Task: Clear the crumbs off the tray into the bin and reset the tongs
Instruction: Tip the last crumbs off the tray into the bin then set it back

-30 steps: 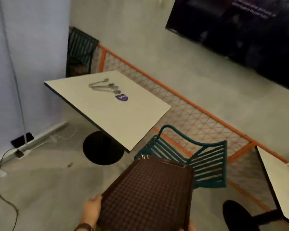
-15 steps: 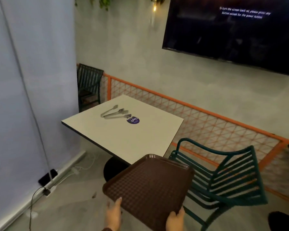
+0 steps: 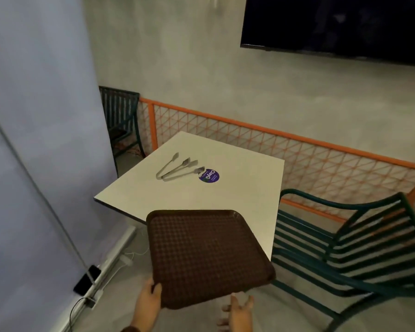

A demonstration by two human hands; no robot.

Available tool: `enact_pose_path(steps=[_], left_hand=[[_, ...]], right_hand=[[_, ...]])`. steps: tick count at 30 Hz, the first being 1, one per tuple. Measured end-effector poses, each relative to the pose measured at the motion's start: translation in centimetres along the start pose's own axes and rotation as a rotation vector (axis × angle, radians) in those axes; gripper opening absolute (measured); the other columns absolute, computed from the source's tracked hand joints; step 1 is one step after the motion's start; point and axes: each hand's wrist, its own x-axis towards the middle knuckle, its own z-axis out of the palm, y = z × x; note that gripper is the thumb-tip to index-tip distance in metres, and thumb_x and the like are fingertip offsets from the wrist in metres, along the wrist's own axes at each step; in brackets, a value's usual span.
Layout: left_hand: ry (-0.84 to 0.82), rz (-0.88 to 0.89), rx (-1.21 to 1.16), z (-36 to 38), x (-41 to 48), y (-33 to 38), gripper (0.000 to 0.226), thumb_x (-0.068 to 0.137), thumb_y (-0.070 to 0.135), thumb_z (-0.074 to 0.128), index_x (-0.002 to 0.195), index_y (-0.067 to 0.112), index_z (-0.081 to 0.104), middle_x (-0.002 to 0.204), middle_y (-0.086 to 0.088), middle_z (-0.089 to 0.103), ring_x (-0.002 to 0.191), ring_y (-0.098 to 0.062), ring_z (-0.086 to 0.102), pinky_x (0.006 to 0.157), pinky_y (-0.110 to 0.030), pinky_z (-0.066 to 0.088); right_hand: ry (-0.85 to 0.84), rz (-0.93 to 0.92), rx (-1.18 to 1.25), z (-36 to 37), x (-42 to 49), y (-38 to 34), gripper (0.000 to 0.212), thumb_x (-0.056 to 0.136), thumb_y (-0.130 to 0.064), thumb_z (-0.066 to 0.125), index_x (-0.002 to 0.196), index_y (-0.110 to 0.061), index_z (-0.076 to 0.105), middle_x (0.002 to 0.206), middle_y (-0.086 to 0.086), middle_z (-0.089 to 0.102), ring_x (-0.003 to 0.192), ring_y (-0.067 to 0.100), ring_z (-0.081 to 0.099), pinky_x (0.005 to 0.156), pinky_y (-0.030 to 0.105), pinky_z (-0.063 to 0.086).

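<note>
A dark brown textured tray [image 3: 201,255] is held in the air over the near corner of a white square table [image 3: 237,195]. My left hand [image 3: 149,305] grips its near left corner. Just below the tray's near edge, my right hand [image 3: 237,312] is off the tray with its fingers spread. Two pairs of metal tongs [image 3: 177,167] lie side by side on the far left part of the table, next to a round purple sticker [image 3: 209,175]. No crumbs show on the tray.
A green slatted chair [image 3: 350,248] stands right of the table, another green chair [image 3: 120,118] behind it. An orange mesh fence [image 3: 297,159] runs along the wall under a dark screen [image 3: 333,27]. A power strip and cables [image 3: 89,281] lie on the floor at left.
I have come closer to the table, and the tray now reaches over its near corner. My right hand has let go of the tray's near edge and opened.
</note>
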Motion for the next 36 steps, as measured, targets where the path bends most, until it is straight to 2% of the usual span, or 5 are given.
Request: enact_pose_path(steps=[5,9,14,25,36], left_hand=[[0.069,-0.064,-0.044,-6.4,4.8,-0.5,0.033,0.096,0.019,0.042,0.126,0.015,0.055,0.122,-0.015,0.062,0.109,-0.032,0.059,0.099,-0.048,0.044],[0.106,-0.128,-0.085,-9.0,7.6,-0.1,0.033,0.098,0.023,0.039,0.125,0.014,0.054,0.118,-0.015,0.061,0.106,-0.033,0.059,0.1,-0.046,0.044],[0.191,-0.161,-0.047,-9.5,11.6,0.2,0.037,0.098,0.02,0.038,0.127,0.001,0.051,0.129,-0.023,0.054,0.116,-0.037,0.052,0.101,-0.041,0.037],[0.104,-0.179,0.227,-4.7,23.9,3.0,0.033,0.095,0.011,0.039,0.121,0.001,0.057,0.124,-0.024,0.058,0.111,-0.038,0.054,0.1,-0.041,0.04],[-0.059,0.012,0.405,1.0,32.5,8.6,0.028,0.09,0.003,0.044,0.099,0.008,0.07,0.088,-0.022,0.07,0.076,-0.033,0.061,0.069,-0.039,0.048]], right_hand=[[0.14,-0.046,-0.272,-1.6,2.9,-1.7,0.066,0.091,-0.027,0.054,0.147,-0.029,0.019,0.119,0.017,0.051,0.091,0.041,0.059,0.056,0.042,0.054],[0.134,-0.126,-0.522,-1.7,6.7,-1.8,0.064,0.088,-0.019,0.06,0.143,-0.005,0.031,0.137,0.022,0.045,0.118,0.039,0.05,0.096,0.051,0.047],[0.04,-0.01,-0.438,0.1,9.0,-3.6,0.049,0.097,-0.018,0.046,0.143,-0.01,0.03,0.107,0.019,0.058,0.076,0.033,0.059,0.061,0.034,0.049],[0.078,-0.014,-0.676,3.0,17.0,-7.6,0.008,0.092,-0.011,0.048,0.086,-0.007,0.052,0.086,0.015,0.056,0.1,0.031,0.06,0.072,0.025,0.034],[0.233,0.11,-0.454,3.5,19.6,-12.6,0.015,0.093,-0.006,0.043,0.107,-0.003,0.046,0.079,0.018,0.057,0.055,0.025,0.052,0.041,0.023,0.039]])
